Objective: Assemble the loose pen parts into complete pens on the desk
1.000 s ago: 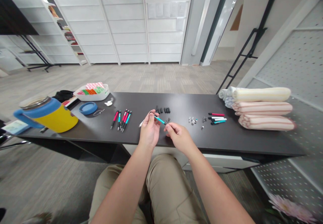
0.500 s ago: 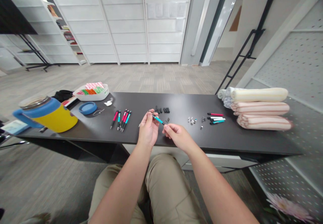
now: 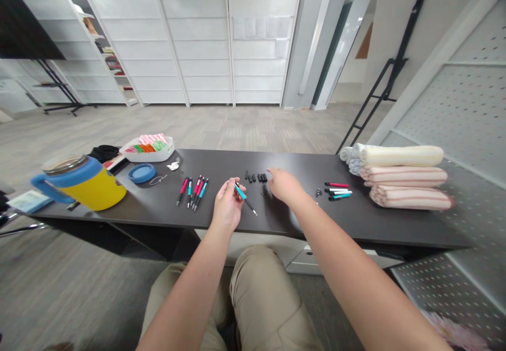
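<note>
Pen — teal, slim, light and stiff, its smooth plastic barrel the likely place to grip — sat clamped between the left hand's fingers above the table. The right hand's fingers, empty and loosely together, were near about six black pen parts; five pens lay leftward, four more pens rightward.

"What's on the desk?"

"Take the group of pens as the landmark. Left of it lie a round lid and then a handled tumbler, with a plastic tray behind the lid."

"And to its right?"

"First a row of small pen parts, then more pens farther along, and past those, near the desk's end, stacked towels."
</note>
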`<state>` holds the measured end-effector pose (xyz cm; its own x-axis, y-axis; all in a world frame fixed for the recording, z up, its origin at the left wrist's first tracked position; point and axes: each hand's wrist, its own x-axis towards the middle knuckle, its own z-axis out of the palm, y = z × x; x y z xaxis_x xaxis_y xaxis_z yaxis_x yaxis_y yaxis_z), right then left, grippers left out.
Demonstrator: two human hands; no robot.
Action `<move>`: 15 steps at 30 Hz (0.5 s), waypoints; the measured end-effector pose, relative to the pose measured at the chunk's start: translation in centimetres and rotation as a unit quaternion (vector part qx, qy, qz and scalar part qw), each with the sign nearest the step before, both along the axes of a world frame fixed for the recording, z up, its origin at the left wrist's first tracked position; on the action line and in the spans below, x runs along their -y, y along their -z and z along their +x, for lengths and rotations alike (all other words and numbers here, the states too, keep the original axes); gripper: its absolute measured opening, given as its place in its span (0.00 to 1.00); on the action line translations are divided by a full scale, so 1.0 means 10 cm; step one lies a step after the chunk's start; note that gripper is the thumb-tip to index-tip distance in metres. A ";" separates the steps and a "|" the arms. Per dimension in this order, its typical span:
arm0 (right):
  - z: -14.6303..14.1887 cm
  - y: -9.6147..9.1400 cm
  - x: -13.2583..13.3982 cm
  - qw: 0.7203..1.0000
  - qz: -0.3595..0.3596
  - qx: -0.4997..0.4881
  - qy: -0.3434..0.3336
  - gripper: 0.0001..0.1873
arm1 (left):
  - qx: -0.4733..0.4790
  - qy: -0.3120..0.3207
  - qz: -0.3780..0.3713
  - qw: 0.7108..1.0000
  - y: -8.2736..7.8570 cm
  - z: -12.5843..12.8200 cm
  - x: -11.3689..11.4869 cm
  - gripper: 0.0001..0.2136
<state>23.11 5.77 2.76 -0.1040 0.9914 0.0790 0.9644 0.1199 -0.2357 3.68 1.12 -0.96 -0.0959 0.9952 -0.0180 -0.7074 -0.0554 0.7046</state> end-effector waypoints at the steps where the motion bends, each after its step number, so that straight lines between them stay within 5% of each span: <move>1: -0.02 0.01 -0.07 1.000 -0.010 0.011 -0.002 0.27 | 0.002 0.001 0.002 1.000 0.00 0.00 0.01 0.17; 8: -0.09 0.08 -0.36 0.999 -0.037 0.025 -0.005 0.19 | 0.012 0.005 0.005 1.000 0.00 -0.03 0.04 0.17; 15: -0.08 0.02 -0.21 0.999 -0.006 0.005 0.046 0.21 | 0.030 -0.004 -0.003 1.000 -0.01 -0.02 0.04 0.16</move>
<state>22.30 7.89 2.53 -0.0140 0.9977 0.0657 0.9733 0.0287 -0.2278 3.52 0.73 -0.85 -0.1034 0.9942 -0.0292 -0.7482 -0.0584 0.6608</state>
